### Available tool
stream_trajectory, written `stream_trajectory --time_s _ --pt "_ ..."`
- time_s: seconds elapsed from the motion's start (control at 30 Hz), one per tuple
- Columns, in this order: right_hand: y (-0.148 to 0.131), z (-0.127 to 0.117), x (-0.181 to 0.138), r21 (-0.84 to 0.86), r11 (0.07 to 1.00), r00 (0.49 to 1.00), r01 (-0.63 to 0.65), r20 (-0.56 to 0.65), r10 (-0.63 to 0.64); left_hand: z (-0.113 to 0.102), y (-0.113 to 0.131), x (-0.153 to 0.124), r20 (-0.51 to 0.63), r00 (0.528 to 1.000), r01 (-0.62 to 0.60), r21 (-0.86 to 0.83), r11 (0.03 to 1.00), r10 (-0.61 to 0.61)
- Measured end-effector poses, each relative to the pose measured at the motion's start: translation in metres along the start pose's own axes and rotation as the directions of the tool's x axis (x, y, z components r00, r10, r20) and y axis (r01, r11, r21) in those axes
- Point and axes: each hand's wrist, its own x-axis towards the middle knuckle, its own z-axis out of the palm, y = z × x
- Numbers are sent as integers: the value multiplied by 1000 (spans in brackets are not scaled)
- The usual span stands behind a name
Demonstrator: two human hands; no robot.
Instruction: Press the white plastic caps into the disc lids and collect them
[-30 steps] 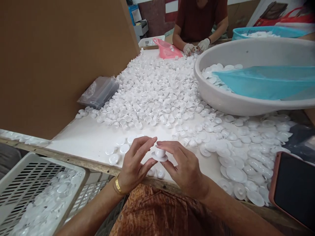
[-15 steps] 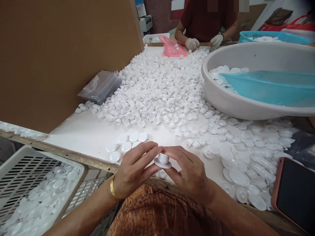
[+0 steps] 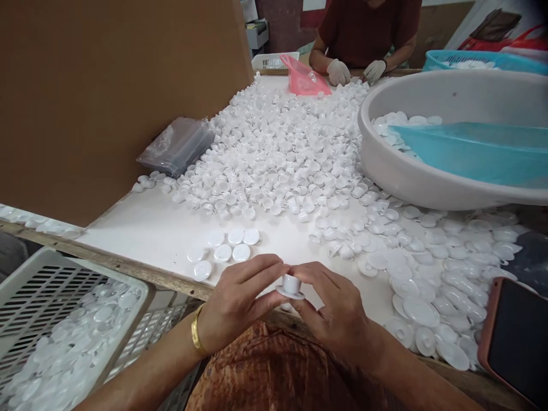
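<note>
A small white cup (image 3: 291,283) sits upright on a small white saucer (image 3: 287,294) near the table's front edge. My left hand (image 3: 240,297) pinches this pair from the left, fingers over the cup's top and thumb at the saucer. From the other side, my right hand (image 3: 338,302) grips the same pair, fingertips above and thumb below. Several round white pieces (image 3: 222,253) lie in a group just beyond my left hand. A broad heap of small white cups (image 3: 274,160) covers the table behind, and loose white saucers (image 3: 419,308) spread to the right.
A grey tub (image 3: 428,185) with white pieces and a blue scoop stands right, a phone (image 3: 518,337) at the near right. A white crate (image 3: 141,285) of pieces is at lower left. Cardboard (image 3: 120,103) rises at left. Across the table, a gloved person works beside a pink scoop (image 3: 306,80).
The cup and saucer, tilted before, now sit more level between my fingers. Both hands keep their grip. The whole view has shifted slightly.
</note>
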Motion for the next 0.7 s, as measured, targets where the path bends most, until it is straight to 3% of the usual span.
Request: stream_trajectory --time_s 0.07,0.17,0.23,0.3,0.4,0.5,0.6,0.7 --pt "3 4 -2 47 985 985 -168 50 166 7 0 -1 56 991 126 -113 986 -120" --pt "9 8 -2 75 878 875 -472 160 456 18 0 -6 63 941 339 -190 921 -333" --pt "13 10 1 20 810 796 -586 201 571 21 -6 -11 27 912 408 -144 902 -408" --pt "19 13 6 -58 781 757 -622 209 619 18 -19 -14 -30 905 424 23 905 -424" --pt "30 21 16 -132 788 753 -601 237 614 11 -49 -10 -32 917 383 342 858 -397" --pt "38 30 23 -161 830 779 -534 289 557 11 -72 1 108 914 298 476 827 -392" --pt "40 35 24 -179 835 792 -520 265 550 13 -78 13 184 889 308 441 843 -420" --pt "41 33 25 -80 839 827 -538 143 544 9 -71 20 125 846 498 163 852 -519"
